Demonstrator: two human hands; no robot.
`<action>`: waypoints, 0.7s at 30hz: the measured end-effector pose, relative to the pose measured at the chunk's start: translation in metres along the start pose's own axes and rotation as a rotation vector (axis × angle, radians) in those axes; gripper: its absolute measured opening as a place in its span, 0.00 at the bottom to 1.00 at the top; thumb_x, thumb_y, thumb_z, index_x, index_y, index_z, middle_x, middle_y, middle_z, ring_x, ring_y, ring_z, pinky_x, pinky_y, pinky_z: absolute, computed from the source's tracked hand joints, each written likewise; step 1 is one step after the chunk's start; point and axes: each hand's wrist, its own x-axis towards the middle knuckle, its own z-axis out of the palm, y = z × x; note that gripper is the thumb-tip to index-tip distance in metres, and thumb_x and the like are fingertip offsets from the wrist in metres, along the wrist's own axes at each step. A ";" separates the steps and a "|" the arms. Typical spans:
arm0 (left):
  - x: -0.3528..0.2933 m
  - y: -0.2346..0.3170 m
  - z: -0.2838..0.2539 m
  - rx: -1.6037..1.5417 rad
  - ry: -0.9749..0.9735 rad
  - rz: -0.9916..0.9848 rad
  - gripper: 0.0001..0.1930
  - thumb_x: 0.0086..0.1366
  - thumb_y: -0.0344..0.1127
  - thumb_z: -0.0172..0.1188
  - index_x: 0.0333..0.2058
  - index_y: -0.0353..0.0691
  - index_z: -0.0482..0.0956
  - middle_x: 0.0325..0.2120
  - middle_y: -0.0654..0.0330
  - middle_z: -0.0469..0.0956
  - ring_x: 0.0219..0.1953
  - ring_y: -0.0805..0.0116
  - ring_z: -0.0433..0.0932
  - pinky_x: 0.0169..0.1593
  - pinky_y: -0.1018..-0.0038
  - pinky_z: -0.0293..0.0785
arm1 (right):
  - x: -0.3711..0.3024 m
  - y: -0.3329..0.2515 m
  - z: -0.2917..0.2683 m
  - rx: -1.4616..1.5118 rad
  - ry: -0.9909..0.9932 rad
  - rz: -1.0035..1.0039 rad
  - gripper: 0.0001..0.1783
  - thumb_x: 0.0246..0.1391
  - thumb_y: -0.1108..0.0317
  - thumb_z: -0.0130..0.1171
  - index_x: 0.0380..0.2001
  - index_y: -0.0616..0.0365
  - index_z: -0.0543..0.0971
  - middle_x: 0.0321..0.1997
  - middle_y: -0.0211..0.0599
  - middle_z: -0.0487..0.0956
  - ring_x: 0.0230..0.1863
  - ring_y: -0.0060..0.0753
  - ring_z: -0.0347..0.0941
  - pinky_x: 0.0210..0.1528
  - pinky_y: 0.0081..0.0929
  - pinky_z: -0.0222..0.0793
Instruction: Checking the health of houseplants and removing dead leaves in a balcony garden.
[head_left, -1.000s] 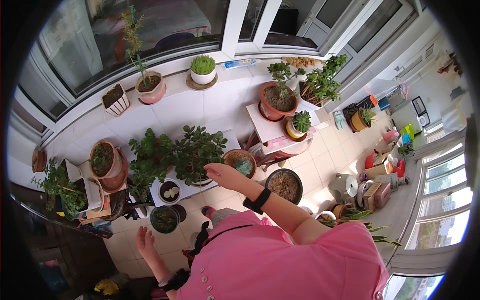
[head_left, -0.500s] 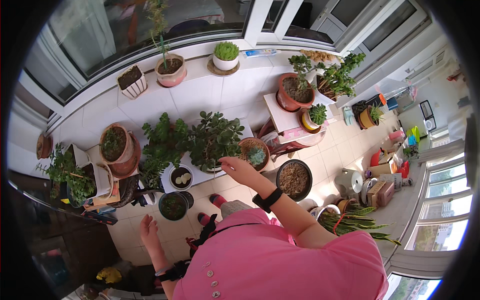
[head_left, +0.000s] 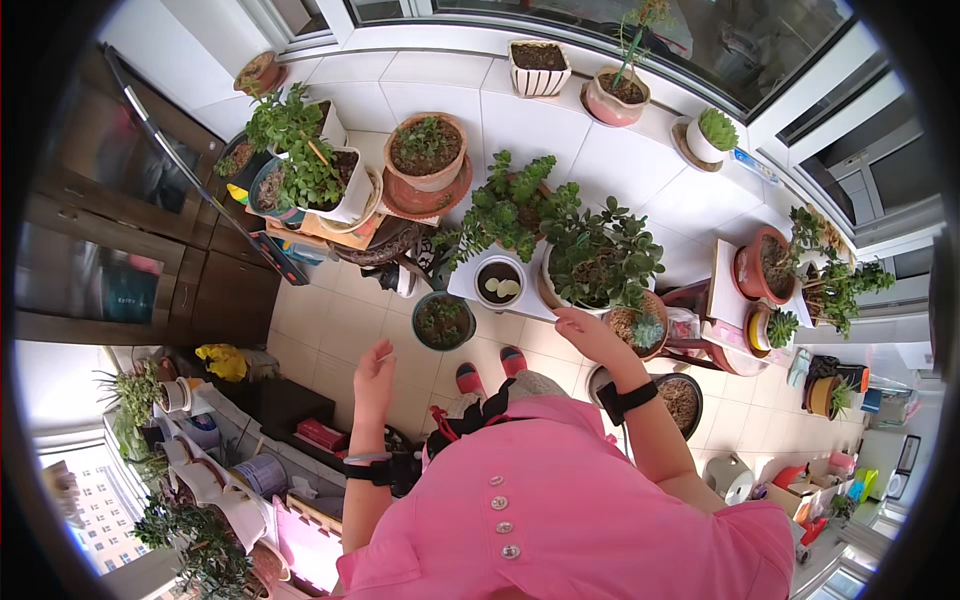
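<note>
My left hand [head_left: 374, 378] is raised over the tiled floor, holding nothing, its fingers loosely bent. My right hand [head_left: 592, 335] is empty too, fingers stretched out toward the near edge of a white stand. It looks closest to a bushy jade plant [head_left: 604, 255] in a pale pot; whether it touches anything I cannot tell. On that stand a white pot [head_left: 499, 283] has dark contents with pale pieces on top. Beside it grows a leafy green plant [head_left: 515, 208]. A dark green pot [head_left: 443, 321] with low seedlings stands on the floor, beyond my left hand.
Terracotta pot [head_left: 427, 152] and white planters [head_left: 352, 190] crowd a low stand at the back left. A pot with a blue-green succulent [head_left: 645, 328] stands to the right. A dark soil-filled tub [head_left: 680, 405] is near my right forearm. Dark cabinets [head_left: 215, 290] line the left.
My view has swung left, so the plants now appear further right and the left cabinets show more. Both hands remain raised and empty.
</note>
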 end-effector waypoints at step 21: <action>-0.033 -0.047 0.011 0.081 -0.023 -0.092 0.16 0.63 0.28 0.52 0.50 0.34 0.71 0.46 0.53 0.76 0.50 0.67 0.73 0.53 0.73 0.66 | 0.055 0.133 0.042 0.894 0.112 0.764 0.14 0.58 0.59 0.50 0.40 0.58 0.75 0.33 0.36 0.81 0.35 0.32 0.78 0.37 0.27 0.72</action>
